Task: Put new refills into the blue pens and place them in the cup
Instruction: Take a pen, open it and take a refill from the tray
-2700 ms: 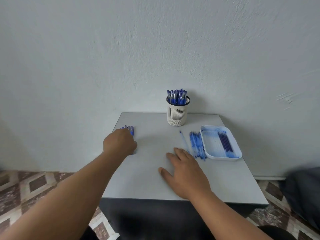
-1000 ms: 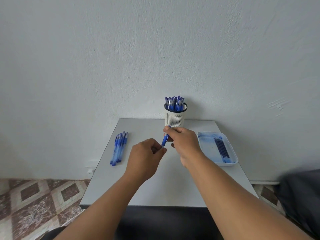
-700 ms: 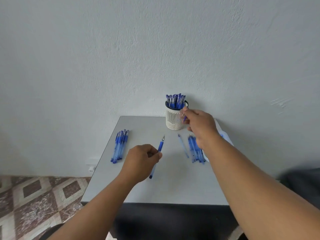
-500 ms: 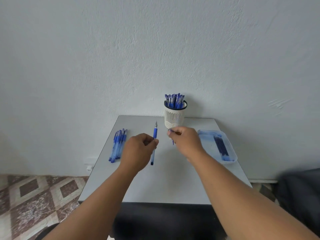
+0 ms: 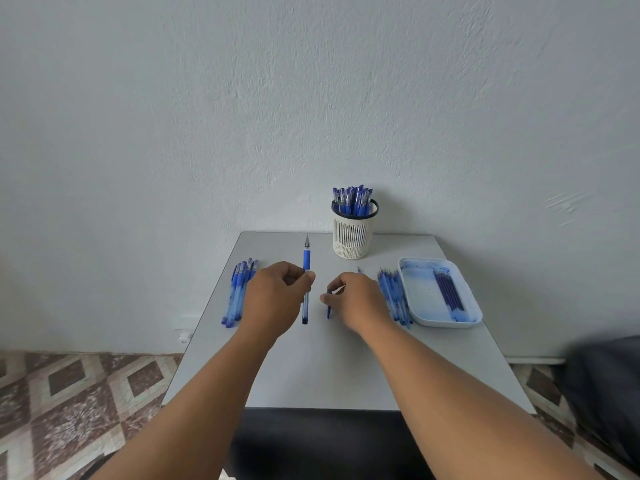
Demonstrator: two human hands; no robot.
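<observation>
The left hand point(image 5: 275, 296) pinches an uncapped blue pen point(image 5: 306, 271) pointing twelve o'clock; the right hand point(image 5: 356, 297) pinches its cap point(image 5: 329, 308).

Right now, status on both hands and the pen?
Left hand grips blue pen, tip toward the cup. Right hand pinches a small dark blue piece. Nothing between pen and cup.

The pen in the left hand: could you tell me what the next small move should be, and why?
Probably bring the two hands together. The left hand grips an uncapped pen, tip pointing away toward the wall, while the right hand pinches a small dark blue piece, which looks like a cap, though that is hard to tell. Joining them would ready the pen for the cup.
</observation>
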